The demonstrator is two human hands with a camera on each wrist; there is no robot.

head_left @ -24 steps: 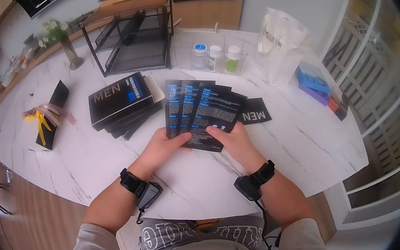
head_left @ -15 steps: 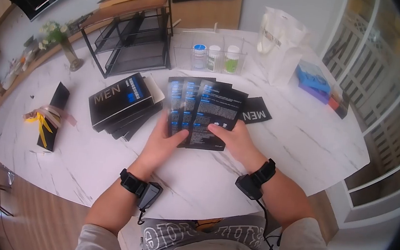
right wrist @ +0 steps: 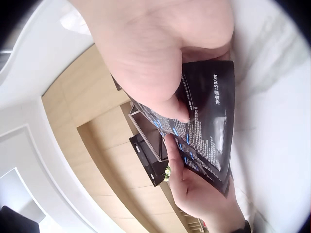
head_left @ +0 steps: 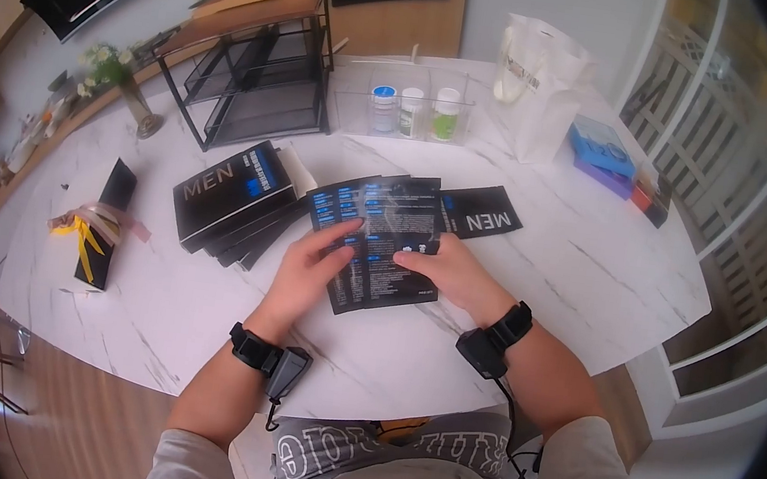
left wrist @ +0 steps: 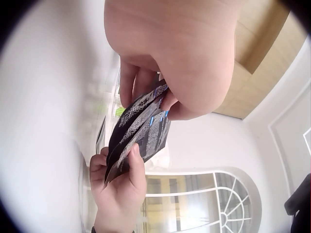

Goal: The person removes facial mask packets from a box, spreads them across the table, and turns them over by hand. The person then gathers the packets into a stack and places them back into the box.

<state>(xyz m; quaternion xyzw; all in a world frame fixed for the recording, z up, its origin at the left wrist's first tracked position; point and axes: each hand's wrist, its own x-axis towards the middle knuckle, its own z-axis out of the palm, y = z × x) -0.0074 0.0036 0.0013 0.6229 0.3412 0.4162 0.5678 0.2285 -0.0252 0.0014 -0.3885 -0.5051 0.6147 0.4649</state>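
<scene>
Several flat black sachets with blue and white print are held overlapping, in a narrow fan, above the table. On their left side, my left hand grips them, thumb and a finger over the printed face. The left wrist view shows other fingers of that hand behind the sachets. My right hand pinches the right side, its thumb flat on the front sachet. Just behind lies another black sachet marked MEN. A black MEN box rests on more black packs to the left.
A black box with a yellow and pink ribbon stands far left. At the back are a wire rack, a clear organizer with bottles, and a white paper bag. Blue and purple boxes sit at the right edge.
The sachets have come lower and tilted, their fan drawn closer together. My left hand has shifted up their left side, a finger now over the front. The right hand keeps its hold.
</scene>
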